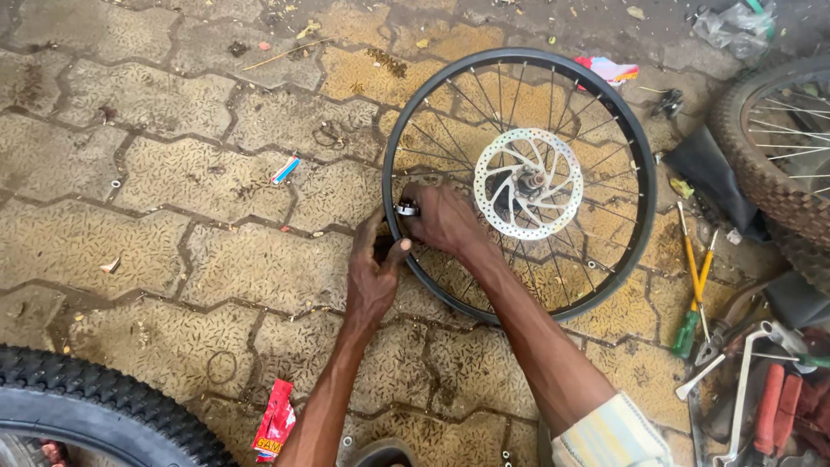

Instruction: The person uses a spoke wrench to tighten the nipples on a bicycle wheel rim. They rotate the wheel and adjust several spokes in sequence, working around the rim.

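Lower left: knobby tyre (95, 393) cut off by frame edge. Right edge: second tyred wheel (778, 138) cropped. Small silver part (406, 208) under right hand (445, 220), too small to identify.

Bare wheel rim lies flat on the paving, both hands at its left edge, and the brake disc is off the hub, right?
Not quite. The brake disc is on the hub of the rim, as the head view shows. The left hand and right hand are at the rim's left edge.
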